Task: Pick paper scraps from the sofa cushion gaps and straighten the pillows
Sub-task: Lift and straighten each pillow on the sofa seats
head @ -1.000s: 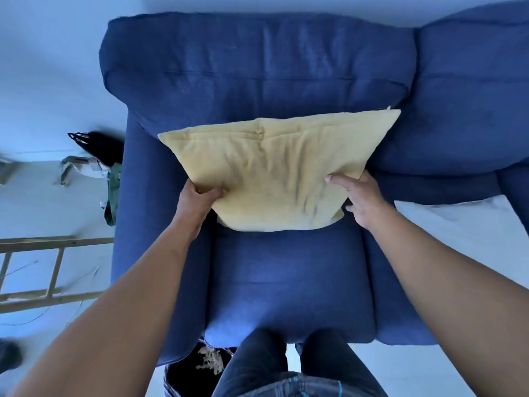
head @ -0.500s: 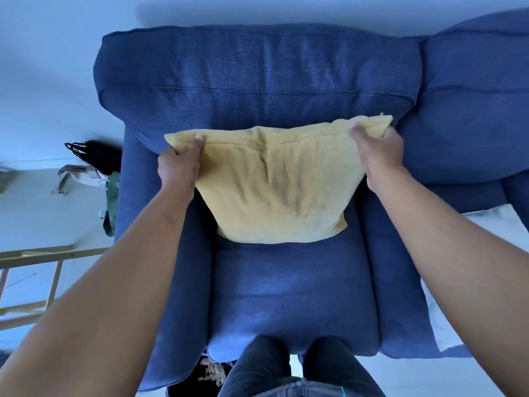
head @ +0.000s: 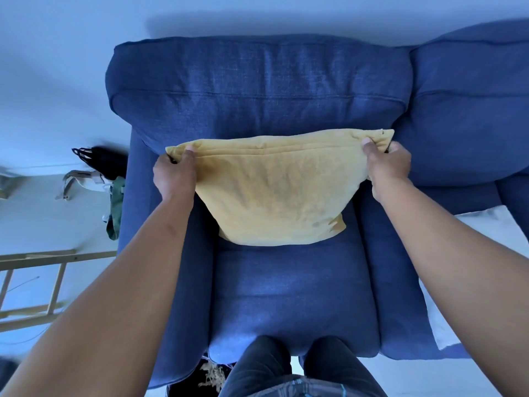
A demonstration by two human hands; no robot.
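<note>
A yellow pillow (head: 274, 190) stands against the back cushion (head: 257, 87) of the blue sofa, its lower edge on the seat cushion (head: 292, 296). My left hand (head: 174, 174) grips the pillow's top left corner. My right hand (head: 386, 164) grips its top right corner. The top edge is pulled taut between the two hands. A white pillow (head: 483, 224) lies on the seat to the right, partly behind my right forearm. No paper scraps show in the cushion gaps.
The sofa's left armrest (head: 183, 282) runs under my left forearm. On the floor to the left lie a black bag (head: 106, 161) and a green cloth (head: 116, 207), beside a wooden frame (head: 37, 282). A dark bin with crumpled scraps (head: 209, 376) sits by my legs.
Both hands went from the pillow's lower sides up to its top corners and now grip them. The pillow has been drawn upright against the back cushion.
</note>
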